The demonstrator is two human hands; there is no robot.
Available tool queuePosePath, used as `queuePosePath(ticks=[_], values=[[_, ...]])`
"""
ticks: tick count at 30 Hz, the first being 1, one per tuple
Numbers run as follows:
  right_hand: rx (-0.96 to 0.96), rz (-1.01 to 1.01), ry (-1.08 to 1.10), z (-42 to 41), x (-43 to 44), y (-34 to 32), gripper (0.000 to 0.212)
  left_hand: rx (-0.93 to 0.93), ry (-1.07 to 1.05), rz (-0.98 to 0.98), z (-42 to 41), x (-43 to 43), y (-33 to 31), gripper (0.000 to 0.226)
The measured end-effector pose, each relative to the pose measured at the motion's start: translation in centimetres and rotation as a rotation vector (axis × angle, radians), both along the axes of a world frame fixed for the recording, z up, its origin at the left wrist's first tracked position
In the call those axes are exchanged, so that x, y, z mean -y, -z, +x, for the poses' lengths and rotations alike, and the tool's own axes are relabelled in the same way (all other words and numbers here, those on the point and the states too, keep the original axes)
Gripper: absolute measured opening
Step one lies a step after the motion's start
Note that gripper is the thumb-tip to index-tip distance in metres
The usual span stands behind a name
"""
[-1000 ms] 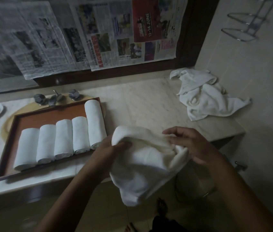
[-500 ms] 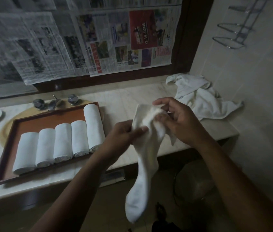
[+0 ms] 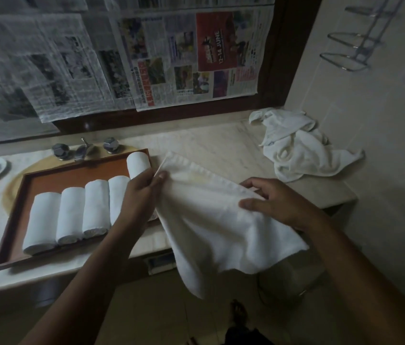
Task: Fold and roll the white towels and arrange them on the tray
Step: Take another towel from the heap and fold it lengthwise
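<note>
Head view showed a person's left hand [image 3: 144,192] pinching the upper left corner of a white towel [image 3: 216,220] between thumb and fingers [image 3: 160,176], while the right hand [image 3: 276,205] gripped the top edge farther right, thumb over the front and fingers curled round the hem. So held, the towel hung spread between both hands above the tabletop [image 3: 209,145], its lower part drooping past the front edge toward the floor. To the left a wooden tray [image 3: 10,245] lay on the tabletop with five rolls [image 3: 44,220] side by side in it, the rightmost set farther back and partly hidden by the left hand. A heap [image 3: 298,150] of loose white towels lay in the far right corner, well apart from the tray. Taps [image 3: 84,148] stood just behind the tray.
</note>
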State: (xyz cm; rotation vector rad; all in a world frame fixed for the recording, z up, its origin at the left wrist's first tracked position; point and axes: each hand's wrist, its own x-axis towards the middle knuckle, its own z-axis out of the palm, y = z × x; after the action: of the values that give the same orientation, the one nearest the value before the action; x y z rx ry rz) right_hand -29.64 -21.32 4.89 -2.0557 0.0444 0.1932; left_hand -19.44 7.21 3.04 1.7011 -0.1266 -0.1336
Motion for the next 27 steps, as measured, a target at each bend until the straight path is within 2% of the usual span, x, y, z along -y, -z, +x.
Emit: queuePosePath(ticks=[2,5,8,10,11,12,14,16,18,20,22,24,26,27], values=[[0.029,-0.138,0.008,0.7,0.5,-0.2,0.010,0.015,-0.036,-0.008,0.3,-0.6,0.7,0.032],[0.018,-0.346,0.033,1.1,1.8,0.2,0.029,0.023,-0.116,-0.009,0.6,-2.0,1.8,0.030],[0.036,-0.384,0.078,1.1,2.7,0.7,0.034,0.026,-0.105,0.093,0.5,-3.0,3.6,0.040],[0.053,-0.307,0.106,1.0,2.4,1.0,0.020,0.026,-0.104,0.177,0.5,-3.1,4.8,0.042],[0.060,-0.188,0.136,0.9,2.0,1.0,0.007,0.045,-0.126,0.248,0.5,-3.0,5.1,0.034],[0.053,-0.034,0.169,0.8,1.5,0.9,0.005,0.081,-0.150,0.335,0.4,-2.8,5.2,0.024],[0.060,0.192,0.231,0.8,0.3,0.8,0.019,0.190,-0.111,0.453,-0.4,-2.2,5.1,0.040],[0.062,0.277,0.290,1.4,-1.0,0.8,0.023,0.241,0.130,0.483,-1.9,-1.1,4.8,0.056],[0.014,0.372,0.290,1.9,-2.8,0.7,0.025,0.214,0.441,0.494,-4.2,0.5,4.4,0.075],[0.000,0.324,0.216,2.2,-4.1,0.3,0.025,0.288,0.493,0.493,-5.9,2.2,4.5,0.081],[0.006,0.224,0.154,2.6,-4.6,-0.1,0.026,0.406,0.332,0.474,-6.2,3.5,4.0,0.062],[0.012,0.198,0.146,2.8,-4.5,-0.6,0.030,0.471,0.148,0.450,-5.7,4.0,2.7,0.033],[0.068,0.146,0.160,2.8,-4.1,-0.8,0.031,0.519,0.072,0.400,-5.0,4.1,1.2,0.012],[0.115,0.048,0.167,2.7,-3.9,-0.8,0.029,0.541,0.080,0.370,-4.7,4.1,0.6,0.009]])
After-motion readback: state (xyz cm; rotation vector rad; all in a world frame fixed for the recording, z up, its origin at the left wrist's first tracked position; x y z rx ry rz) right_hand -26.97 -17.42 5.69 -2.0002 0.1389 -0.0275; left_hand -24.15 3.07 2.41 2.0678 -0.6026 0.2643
